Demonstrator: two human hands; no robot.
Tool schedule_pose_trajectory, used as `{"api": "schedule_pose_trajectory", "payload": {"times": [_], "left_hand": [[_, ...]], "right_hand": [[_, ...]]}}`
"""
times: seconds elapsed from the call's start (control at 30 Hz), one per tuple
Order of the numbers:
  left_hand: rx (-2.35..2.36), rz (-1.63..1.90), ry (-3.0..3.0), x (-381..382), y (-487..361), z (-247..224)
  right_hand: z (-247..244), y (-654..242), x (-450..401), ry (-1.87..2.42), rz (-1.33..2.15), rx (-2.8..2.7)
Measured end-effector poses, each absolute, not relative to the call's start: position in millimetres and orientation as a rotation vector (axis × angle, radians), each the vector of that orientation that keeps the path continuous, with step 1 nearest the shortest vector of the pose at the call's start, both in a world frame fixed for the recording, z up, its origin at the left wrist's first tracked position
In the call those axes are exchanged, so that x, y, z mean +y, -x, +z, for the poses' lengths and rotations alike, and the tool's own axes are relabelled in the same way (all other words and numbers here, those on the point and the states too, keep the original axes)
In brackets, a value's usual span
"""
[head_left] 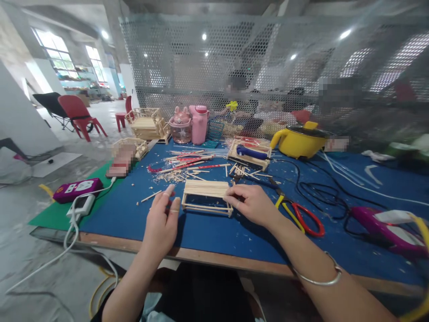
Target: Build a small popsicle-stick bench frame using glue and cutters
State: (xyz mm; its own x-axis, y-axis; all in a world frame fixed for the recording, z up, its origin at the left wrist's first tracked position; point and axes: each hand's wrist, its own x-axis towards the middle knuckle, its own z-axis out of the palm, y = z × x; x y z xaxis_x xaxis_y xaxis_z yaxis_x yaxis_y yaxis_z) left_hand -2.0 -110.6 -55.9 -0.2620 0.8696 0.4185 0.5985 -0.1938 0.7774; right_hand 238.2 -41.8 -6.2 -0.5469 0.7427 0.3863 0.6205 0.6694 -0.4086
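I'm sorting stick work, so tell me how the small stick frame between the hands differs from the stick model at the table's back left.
Shape: the small stick frame is low, with slats across only its far side; the stick model stands taller, with railings above its slatted deck.
Contact: the right hand appears to touch the frame's right end; no hand is on the model.
Shared: both are built of pale sticks.

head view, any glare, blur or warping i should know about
Head view: windows and ceiling lamps blow out white; head view: outer edges look stretched, wide-angle style; head view: perforated screen smeared toward the right, wooden stick frame clearer.
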Motion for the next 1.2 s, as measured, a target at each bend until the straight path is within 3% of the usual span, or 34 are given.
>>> {"api": "schedule_pose_trajectory", "payload": {"times": [0.4, 0.63, 0.83, 1.2], "left_hand": [[1.830, 1.187, -1.984, -106.1, -1.7, -54.9], [1.939, 1.160, -2.033, -108.1, -5.1, -56.2], [1.954, 1.127, -2.053, -109.1, -5.3, -56.0], [1.721, 1.240, -1.876, -105.8, 0.1, -52.6]], "right_hand": [[-10.3, -235.1, -43.0, 1.122, 0.385, -2.254], [-14.2, -234.1, -38.4, 1.304, 0.678, -2.001], [-14.1, -239.0, -34.6, 1.218, 1.102, -1.893], [-14.2, -238.5, -32.7, 1.198, 0.968, -1.966]]}}
